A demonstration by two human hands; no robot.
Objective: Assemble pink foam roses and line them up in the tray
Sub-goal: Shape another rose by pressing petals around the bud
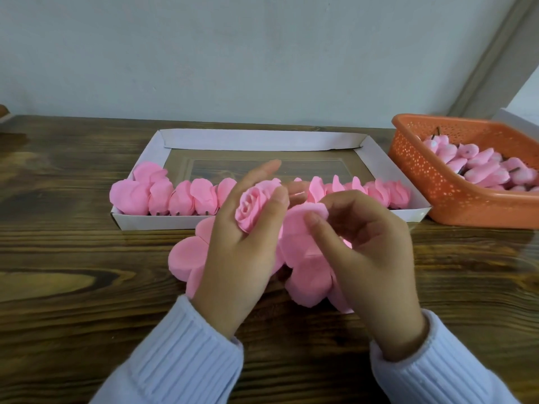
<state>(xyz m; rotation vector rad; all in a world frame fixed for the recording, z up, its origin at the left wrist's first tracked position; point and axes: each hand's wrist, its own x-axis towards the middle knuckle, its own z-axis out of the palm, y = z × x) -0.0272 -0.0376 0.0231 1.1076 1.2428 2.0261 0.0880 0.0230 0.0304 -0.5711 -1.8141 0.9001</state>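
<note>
On the wooden table [73,258], the white tray [262,139] held a row of finished roses [180,199] along its near wall. In front, the left hand [242,258] curled round a half-built rose [252,205]; the right hand [373,252] pinched a petal [303,225] beside it. A hard pinch could crease the foam.
</note>
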